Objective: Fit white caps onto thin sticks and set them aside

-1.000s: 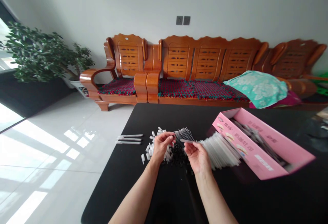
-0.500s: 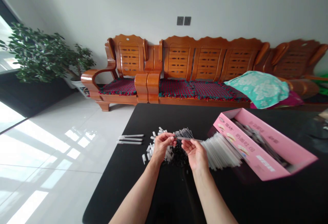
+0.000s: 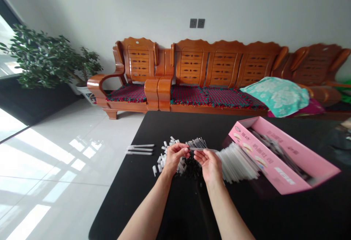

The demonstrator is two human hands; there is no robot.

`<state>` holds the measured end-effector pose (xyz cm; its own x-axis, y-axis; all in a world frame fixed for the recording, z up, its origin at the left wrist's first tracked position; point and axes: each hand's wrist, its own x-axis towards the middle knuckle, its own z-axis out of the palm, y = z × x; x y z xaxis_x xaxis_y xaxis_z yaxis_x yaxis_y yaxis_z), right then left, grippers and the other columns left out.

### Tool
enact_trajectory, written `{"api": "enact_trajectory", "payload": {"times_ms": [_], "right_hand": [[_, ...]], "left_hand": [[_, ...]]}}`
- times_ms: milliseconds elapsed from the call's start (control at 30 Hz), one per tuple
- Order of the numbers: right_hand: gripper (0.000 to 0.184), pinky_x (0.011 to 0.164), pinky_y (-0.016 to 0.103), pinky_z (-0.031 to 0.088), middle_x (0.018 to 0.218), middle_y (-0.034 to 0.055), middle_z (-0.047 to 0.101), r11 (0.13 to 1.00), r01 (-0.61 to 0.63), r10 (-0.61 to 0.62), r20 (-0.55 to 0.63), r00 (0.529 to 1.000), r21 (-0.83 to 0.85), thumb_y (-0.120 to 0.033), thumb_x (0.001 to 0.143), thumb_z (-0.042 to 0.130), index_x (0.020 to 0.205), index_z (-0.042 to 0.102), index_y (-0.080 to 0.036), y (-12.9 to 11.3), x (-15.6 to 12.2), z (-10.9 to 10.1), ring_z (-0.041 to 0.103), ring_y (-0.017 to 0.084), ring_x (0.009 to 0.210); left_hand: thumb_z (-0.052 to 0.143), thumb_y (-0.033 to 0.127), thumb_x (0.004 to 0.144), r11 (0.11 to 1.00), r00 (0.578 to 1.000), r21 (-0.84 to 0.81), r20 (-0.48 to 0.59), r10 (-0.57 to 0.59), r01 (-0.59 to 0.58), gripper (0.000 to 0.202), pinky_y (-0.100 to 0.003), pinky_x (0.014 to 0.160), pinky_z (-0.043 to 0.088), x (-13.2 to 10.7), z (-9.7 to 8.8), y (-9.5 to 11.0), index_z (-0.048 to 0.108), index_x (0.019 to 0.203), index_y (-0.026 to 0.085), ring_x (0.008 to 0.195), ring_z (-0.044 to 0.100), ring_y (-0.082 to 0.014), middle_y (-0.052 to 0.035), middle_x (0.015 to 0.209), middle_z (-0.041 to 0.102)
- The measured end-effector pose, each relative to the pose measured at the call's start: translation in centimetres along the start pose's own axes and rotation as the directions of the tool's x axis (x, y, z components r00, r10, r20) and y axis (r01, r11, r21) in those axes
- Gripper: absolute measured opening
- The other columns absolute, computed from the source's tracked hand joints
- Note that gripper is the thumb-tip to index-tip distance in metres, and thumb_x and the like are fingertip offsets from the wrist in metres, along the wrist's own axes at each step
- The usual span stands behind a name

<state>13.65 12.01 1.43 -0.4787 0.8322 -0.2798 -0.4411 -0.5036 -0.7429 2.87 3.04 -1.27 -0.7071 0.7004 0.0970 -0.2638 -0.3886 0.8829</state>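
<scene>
Over the dark table, my left hand point(image 3: 175, 156) pinches the left end of a thin translucent pen barrel point(image 3: 202, 149). My right hand point(image 3: 210, 164) grips the same barrel farther right between thumb and fingers. The fingertips hide what is at its left end. Small white pen caps point(image 3: 160, 164) lie scattered beside my left hand. Between and below the hands is a heap of small black parts point(image 3: 192, 167). Behind them lie several thin refills with metallic tips point(image 3: 197, 142). A row of clear barrels point(image 3: 238, 163) lies right of my right hand.
Three whitish pens point(image 3: 140, 149) lie near the left edge of the black table point(image 3: 131, 203). An open pink box point(image 3: 270, 163) with dark-grey slender items stands at the right. Beyond the table is a wooden sofa point(image 3: 192, 60); a potted plant point(image 3: 46, 57) stands left.
Both hands stay in nearly the same place, still on the pen barrel. The barrel's angle and the fingers have shifted only slightly; nothing else has visibly moved.
</scene>
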Motion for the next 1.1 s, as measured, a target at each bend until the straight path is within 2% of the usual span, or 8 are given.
{"api": "enact_trajectory", "payload": {"times_ms": [433, 567, 667, 733, 833, 933, 1000, 1100], "right_hand": [[0.023, 0.051, 0.032, 0.061, 0.063, 0.0096, 0.073, 0.995, 0.072, -0.071, 0.016, 0.997, -0.064, -0.021, 0.06, 0.075, 0.076, 0.06, -0.013, -0.01, 0.15, -0.12, 0.073, 0.027, 0.059], [0.023, 0.052, 0.032, 0.061, 0.063, 0.0102, 0.074, 0.995, 0.072, -0.072, 0.006, 0.997, -0.073, -0.022, 0.06, 0.075, 0.076, 0.061, -0.013, 0.09, 0.34, -0.28, 0.073, 0.026, 0.059], [0.025, 0.052, 0.032, 0.061, 0.064, 0.0109, 0.074, 0.995, 0.07, -0.07, -0.001, 0.998, -0.071, -0.022, 0.059, 0.076, 0.076, 0.061, -0.012, 0.16, 0.34, -0.39, 0.073, 0.026, 0.058], [0.025, 0.052, 0.032, 0.061, 0.064, 0.0112, 0.074, 0.995, 0.071, -0.071, 0.002, 0.997, -0.066, -0.022, 0.059, 0.077, 0.076, 0.061, -0.012, 0.2, 0.26, -0.43, 0.073, 0.026, 0.058], [0.026, 0.051, 0.032, 0.06, 0.064, 0.0113, 0.074, 0.995, 0.069, -0.069, 0.007, 0.998, -0.065, -0.022, 0.059, 0.077, 0.076, 0.061, -0.012, 0.27, 0.13, -0.42, 0.073, 0.026, 0.058], [0.025, 0.051, 0.032, 0.06, 0.064, 0.0111, 0.074, 0.995, 0.063, -0.063, 0.007, 0.998, -0.074, -0.023, 0.059, 0.077, 0.075, 0.061, -0.012, 0.34, 0.09, -0.4, 0.073, 0.026, 0.058], [0.025, 0.051, 0.032, 0.06, 0.064, 0.0112, 0.074, 0.995, 0.061, -0.061, 0.009, 0.998, -0.078, -0.023, 0.059, 0.077, 0.075, 0.061, -0.012, 0.35, 0.11, -0.4, 0.073, 0.026, 0.058], [0.026, 0.052, 0.031, 0.06, 0.064, 0.0113, 0.074, 0.995, 0.063, -0.062, 0.01, 0.998, -0.077, -0.023, 0.059, 0.077, 0.076, 0.061, -0.012, 0.31, 0.14, -0.41, 0.073, 0.026, 0.058]], "left_hand": [[0.079, 0.034, 0.072, 0.985, 0.997, 0.155, 0.002, 0.078, -0.077, 0.024, -0.025, 0.057, 0.048, -0.07, 0.07, 0.16, 0.075, 0.082, 0.013, 0.053, 0.059, -0.0126, -0.0025, 0.059, 0.066], [0.079, 0.033, 0.072, 0.979, 0.993, 0.169, 0.021, 0.115, -0.117, 0.024, -0.026, 0.062, 0.051, 0.02, 0.01, -0.05, 0.076, 0.086, 0.015, 0.062, 0.062, -0.0141, -0.0039, 0.069, 0.069], [0.08, 0.036, 0.071, 0.983, 0.995, 0.16, -0.01, 0.094, -0.092, 0.037, -0.026, 0.061, 0.053, 0.12, -0.02, -0.02, 0.074, 0.101, 0.016, 0.066, 0.064, -0.0152, -0.006, 0.084, 0.071], [0.075, 0.042, 0.076, 0.98, 0.997, 0.186, -0.023, 0.069, -0.064, 0.037, -0.024, 0.053, 0.05, 0.15, -0.15, 0.0, 0.072, 0.101, 0.015, 0.057, 0.061, -0.0131, -0.0049, 0.076, 0.07], [0.065, 0.05, 0.083, 0.954, 0.999, 0.298, -0.018, 0.039, -0.032, 0.038, -0.019, 0.04, 0.037, 0.1, -0.43, -0.06, 0.069, 0.077, 0.012, 0.039, 0.047, -0.0082, 0.0004, 0.05, 0.057], [0.066, 0.05, 0.082, 0.924, 0.999, 0.38, -0.018, 0.05, -0.04, 0.042, -0.017, 0.036, 0.028, 0.0, -0.51, -0.16, 0.062, 0.064, 0.013, 0.035, 0.04, -0.0061, 0.0024, 0.042, 0.05], [0.069, 0.048, 0.08, 0.925, 0.998, 0.376, -0.009, 0.067, -0.058, 0.037, -0.017, 0.036, 0.029, -0.02, -0.38, -0.16, 0.064, 0.067, 0.013, 0.035, 0.042, -0.0064, 0.0024, 0.044, 0.052], [0.074, 0.044, 0.076, 0.955, 0.998, 0.287, 0.012, 0.068, -0.069, 0.032, -0.02, 0.042, 0.041, 0.03, -0.04, -0.06, 0.068, 0.081, 0.013, 0.042, 0.052, -0.0102, -0.0001, 0.052, 0.06]]}}
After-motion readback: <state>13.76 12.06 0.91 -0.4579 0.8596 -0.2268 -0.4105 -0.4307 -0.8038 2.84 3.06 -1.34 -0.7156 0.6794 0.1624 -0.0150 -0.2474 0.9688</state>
